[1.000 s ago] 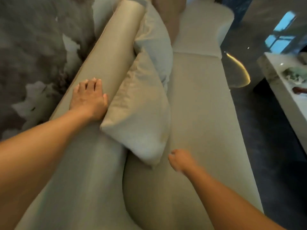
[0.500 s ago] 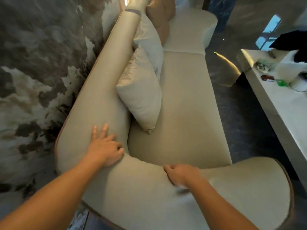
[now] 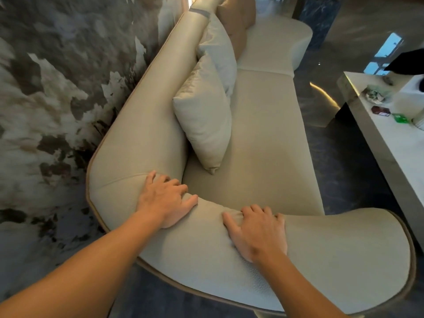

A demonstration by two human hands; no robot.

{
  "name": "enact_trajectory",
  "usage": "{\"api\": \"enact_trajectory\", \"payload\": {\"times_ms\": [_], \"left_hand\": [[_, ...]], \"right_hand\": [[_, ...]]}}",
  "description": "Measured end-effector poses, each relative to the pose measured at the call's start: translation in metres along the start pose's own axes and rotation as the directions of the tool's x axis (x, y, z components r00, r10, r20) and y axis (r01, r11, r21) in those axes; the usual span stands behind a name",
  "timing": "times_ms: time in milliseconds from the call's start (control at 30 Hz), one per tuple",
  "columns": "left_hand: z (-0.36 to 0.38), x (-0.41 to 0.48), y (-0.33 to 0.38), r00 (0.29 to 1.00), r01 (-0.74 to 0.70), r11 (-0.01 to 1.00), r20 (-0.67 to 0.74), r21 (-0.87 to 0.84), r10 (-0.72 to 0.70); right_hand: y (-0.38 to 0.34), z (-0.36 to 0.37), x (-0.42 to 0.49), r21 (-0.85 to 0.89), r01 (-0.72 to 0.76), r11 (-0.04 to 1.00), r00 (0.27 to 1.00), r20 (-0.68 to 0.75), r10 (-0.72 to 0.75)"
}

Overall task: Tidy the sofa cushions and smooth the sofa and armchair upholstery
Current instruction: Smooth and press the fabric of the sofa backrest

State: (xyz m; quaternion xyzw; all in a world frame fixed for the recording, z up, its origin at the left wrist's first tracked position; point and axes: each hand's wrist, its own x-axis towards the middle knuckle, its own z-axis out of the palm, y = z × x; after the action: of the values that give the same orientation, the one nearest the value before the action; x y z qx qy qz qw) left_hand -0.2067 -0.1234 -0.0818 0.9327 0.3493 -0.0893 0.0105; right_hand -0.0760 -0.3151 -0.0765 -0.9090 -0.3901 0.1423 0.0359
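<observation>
A long beige sofa (image 3: pixel 266 138) runs away from me, its curved near armrest (image 3: pixel 332 253) under both my hands. My left hand (image 3: pixel 166 201) lies flat, fingers spread, on the armrest where it bends into the backrest. My right hand (image 3: pixel 258 231) presses palm down on the armrest's top, fingers apart, bunching a small fold of fabric. Three cushions lean in a row against the backrest: a beige cushion (image 3: pixel 204 118) nearest, a pale grey cushion (image 3: pixel 219 49) behind it, and a tan cushion (image 3: pixel 238 21) at the far end.
A mottled grey and white wall (image 3: pixel 50 92) runs along the sofa's left side. A pale low table (image 3: pixel 394 143) with small items, including a green one (image 3: pixel 401 117), stands at the right. Dark glossy floor (image 3: pixel 344 157) lies between sofa and table.
The view has pulled back along the sofa. My left hand slid from the backrest down to the near armrest corner, and my right hand came off the seat onto the armrest and flattened.
</observation>
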Motion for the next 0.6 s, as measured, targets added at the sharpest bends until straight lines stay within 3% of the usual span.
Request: {"api": "enact_trajectory", "payload": {"times_ms": [333,467,600], "left_hand": [[-0.004,-0.013,0.031,0.987,0.162,0.987,-0.023,-0.001,-0.162],[-0.008,-0.025,0.088,0.998,0.029,0.999,0.050,-0.039,-0.027],[0.004,-0.020,0.097,1.000,-0.030,0.995,0.005,-0.092,0.031]], "right_hand": [[0.010,-0.003,-0.001,0.107,0.126,0.986,0.992,-0.023,-0.124],[0.035,-0.008,0.004,0.038,0.294,0.955,0.952,0.071,-0.297],[0.037,0.001,0.008,0.012,0.238,0.971,0.968,0.085,-0.238]]}}
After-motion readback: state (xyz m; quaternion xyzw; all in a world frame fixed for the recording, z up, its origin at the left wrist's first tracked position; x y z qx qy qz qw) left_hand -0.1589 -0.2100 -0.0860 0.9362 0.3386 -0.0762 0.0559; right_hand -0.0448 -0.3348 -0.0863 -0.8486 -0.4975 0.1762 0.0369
